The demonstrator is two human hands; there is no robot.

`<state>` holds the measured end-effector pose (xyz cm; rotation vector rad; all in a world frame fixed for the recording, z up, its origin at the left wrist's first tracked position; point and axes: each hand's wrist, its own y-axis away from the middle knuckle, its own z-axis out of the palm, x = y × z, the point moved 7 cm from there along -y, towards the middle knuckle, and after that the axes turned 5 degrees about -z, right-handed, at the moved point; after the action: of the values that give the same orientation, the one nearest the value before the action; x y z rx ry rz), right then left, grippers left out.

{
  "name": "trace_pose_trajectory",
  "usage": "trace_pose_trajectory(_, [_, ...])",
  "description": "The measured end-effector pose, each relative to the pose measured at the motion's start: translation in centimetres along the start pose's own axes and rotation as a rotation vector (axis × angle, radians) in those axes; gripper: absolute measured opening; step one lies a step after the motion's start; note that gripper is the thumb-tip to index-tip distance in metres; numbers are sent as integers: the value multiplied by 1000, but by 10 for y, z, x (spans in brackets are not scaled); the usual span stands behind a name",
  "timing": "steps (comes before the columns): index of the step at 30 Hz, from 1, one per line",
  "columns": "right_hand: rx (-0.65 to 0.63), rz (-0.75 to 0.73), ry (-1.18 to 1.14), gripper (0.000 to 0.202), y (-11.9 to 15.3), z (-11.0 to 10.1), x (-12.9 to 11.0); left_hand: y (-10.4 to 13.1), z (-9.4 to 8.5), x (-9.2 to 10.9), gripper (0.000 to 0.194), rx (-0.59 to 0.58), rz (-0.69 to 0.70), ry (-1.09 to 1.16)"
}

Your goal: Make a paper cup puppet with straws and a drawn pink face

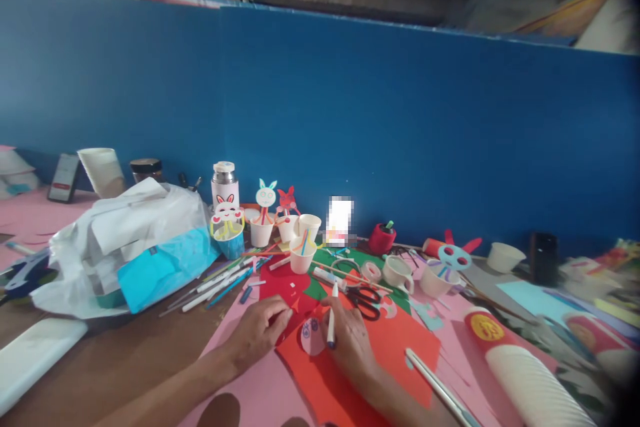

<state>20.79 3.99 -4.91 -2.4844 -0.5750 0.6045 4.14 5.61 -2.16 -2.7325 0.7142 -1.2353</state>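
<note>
In the head view my right hand (349, 333) is closed around a white marker (331, 327) with a dark blue end, held over orange paper. Just left of it is a pale paper face (313, 337) with two blue drawn eyes, lying on the orange sheet (395, 353). My left hand (257, 333) rests beside the face, over the pink and red paper. Its fingers are curled in with the thumb near them; whatever may be between them is hidden. Black-handled scissors (365, 301) lie beyond my right hand, next to another white marker (327, 276).
Paper cups with animal faces, such as a blue face (454, 257), stand behind the papers. At left are a plastic bag (175, 213) and several pens (220, 283). A cup stack (530, 373) and a white-and-silver cutter-like tool (440, 387) lie at right. A blue partition (400, 120) rises behind.
</note>
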Motion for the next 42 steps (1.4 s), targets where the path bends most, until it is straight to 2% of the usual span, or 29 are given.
trace_pose_trajectory(5, [-10, 41, 8, 32, -2, -8, -2, 1, 2, 0, 36, -2, 15, 13])
trace_pose_trajectory(10, [-38, 39, 42, 39, 2, -5, -3, 1, 5, -6, 34, 4, -5, 13])
trace_pose_trajectory(17, [-125, 161, -211, 39, 0, 2, 10, 0, 9, -10, 33, -12, -39, 28])
trace_pose_trajectory(22, [-11, 95, -140, 36, -4, -9, 4, 0, 11, -13, 33, -16, -43, 34])
trace_pose_trajectory(27, [-2, -19, -24, 36, -4, -2, -4, 0, 12, -16, 34, -22, -73, 58])
trace_pose_trajectory(33, [-15, -34, -17, 37, -3, 2, -5, -1, 11, -13, 35, -28, -75, 76])
trace_pose_trajectory(38, [66, -37, -39, 34, -4, -5, -2, -1, 10, -13, 36, -42, -86, 84])
trace_pose_trajectory(42, [81, -14, -143, 29, -7, -11, 0, -1, 7, -13, 37, -37, -94, 108])
